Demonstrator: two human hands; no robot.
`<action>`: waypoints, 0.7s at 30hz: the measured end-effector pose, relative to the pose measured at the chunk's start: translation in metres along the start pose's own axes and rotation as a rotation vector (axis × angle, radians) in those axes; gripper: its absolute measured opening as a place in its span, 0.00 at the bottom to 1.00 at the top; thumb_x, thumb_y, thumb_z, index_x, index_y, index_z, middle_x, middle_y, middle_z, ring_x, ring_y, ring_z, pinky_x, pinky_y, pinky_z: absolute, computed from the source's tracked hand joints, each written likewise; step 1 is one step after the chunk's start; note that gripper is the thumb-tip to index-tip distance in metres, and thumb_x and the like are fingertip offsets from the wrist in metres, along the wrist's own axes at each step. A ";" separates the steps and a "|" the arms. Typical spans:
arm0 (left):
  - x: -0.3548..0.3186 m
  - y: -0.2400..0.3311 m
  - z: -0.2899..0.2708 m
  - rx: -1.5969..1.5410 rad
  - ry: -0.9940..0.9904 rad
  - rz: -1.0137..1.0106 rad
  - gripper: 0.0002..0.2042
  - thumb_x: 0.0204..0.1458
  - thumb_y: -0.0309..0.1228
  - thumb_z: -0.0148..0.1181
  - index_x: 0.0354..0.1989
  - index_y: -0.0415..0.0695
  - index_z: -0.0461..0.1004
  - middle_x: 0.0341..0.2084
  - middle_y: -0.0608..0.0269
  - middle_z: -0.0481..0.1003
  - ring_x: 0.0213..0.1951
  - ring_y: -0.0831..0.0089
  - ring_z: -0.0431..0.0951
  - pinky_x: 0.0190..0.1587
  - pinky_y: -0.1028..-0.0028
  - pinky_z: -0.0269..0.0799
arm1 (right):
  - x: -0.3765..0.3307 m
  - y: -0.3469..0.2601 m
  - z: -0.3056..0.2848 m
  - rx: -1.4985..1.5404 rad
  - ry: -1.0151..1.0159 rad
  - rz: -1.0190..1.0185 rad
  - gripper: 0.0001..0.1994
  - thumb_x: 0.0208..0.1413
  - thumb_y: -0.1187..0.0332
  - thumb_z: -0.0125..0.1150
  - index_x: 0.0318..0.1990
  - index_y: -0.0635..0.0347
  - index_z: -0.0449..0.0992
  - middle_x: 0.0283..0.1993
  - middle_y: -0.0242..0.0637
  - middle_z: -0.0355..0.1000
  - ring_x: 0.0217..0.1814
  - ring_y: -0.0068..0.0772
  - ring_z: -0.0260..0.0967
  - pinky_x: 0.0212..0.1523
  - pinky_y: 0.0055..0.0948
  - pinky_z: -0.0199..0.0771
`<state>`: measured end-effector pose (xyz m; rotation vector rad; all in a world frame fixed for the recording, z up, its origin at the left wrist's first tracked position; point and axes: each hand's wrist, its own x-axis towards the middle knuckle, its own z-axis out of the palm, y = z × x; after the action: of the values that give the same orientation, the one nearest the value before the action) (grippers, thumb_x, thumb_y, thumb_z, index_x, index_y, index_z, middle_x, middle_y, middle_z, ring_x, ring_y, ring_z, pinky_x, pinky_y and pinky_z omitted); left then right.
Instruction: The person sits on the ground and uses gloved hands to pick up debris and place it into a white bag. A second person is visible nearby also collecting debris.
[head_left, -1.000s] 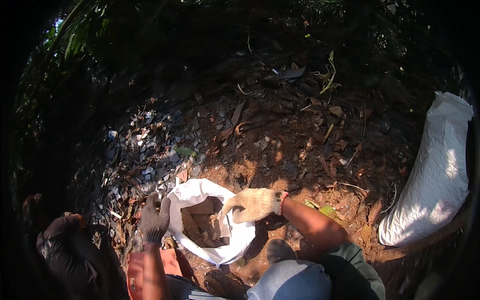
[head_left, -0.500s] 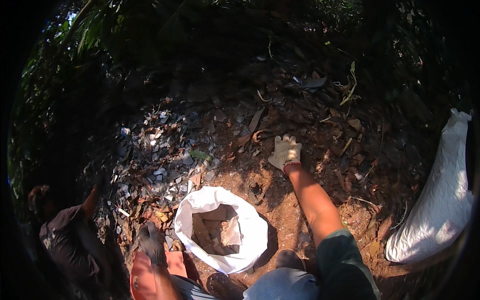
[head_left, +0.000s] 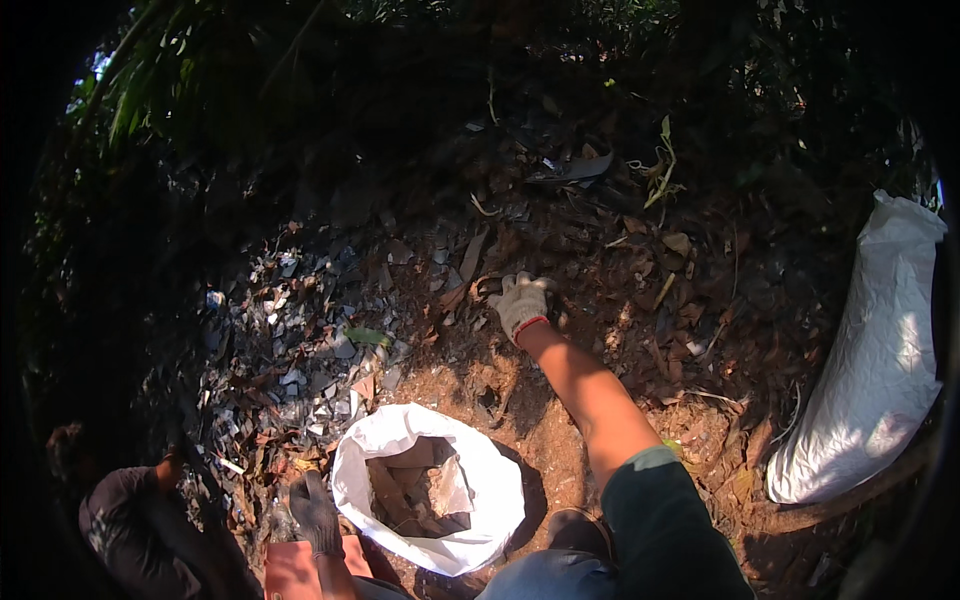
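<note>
My right hand (head_left: 521,303), in a pale work glove, reaches out flat onto the leaf litter (head_left: 640,290), fingers curled down among shards; I cannot tell whether it grips anything. My left hand (head_left: 316,512), dark-gloved, grips the rim of the white sack (head_left: 400,435), whose mouth gapes upward beside my knee, rubble inside.

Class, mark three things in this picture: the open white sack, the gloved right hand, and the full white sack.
open white sack (head_left: 497,478), head view, right side of its rolled rim.
right hand (head_left: 520,303), head view, back of the glove.
full white sack (head_left: 870,370), head view, middle of its side.
</note>
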<state>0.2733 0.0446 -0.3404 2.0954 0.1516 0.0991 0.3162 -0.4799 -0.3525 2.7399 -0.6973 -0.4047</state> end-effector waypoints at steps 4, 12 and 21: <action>0.002 -0.003 -0.012 0.172 0.036 0.070 0.22 0.63 0.48 0.60 0.39 0.35 0.76 0.30 0.54 0.78 0.34 0.66 0.75 0.43 0.63 0.73 | -0.021 -0.034 -0.055 -0.288 -0.101 -0.122 0.31 0.66 0.62 0.61 0.75 0.37 0.61 0.74 0.37 0.57 0.76 0.49 0.53 0.63 0.67 0.65; 0.007 -0.018 -0.015 0.041 0.030 0.081 0.19 0.63 0.43 0.62 0.37 0.35 0.77 0.28 0.57 0.78 0.31 0.71 0.74 0.40 0.66 0.73 | -0.040 -0.010 -0.050 -0.315 -0.018 -0.260 0.25 0.64 0.65 0.60 0.68 0.35 0.70 0.66 0.41 0.64 0.69 0.53 0.61 0.55 0.68 0.70; -0.007 0.009 -0.016 -0.033 -0.059 0.029 0.18 0.65 0.44 0.58 0.36 0.38 0.73 0.26 0.67 0.74 0.27 0.80 0.71 0.29 0.74 0.69 | -0.056 0.081 -0.057 0.385 0.365 0.003 0.19 0.61 0.67 0.59 0.60 0.51 0.73 0.57 0.45 0.74 0.60 0.48 0.76 0.52 0.52 0.82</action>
<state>0.2649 0.0528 -0.3248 2.0653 0.0841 0.0567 0.2539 -0.5089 -0.2614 3.0415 -0.7406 0.2582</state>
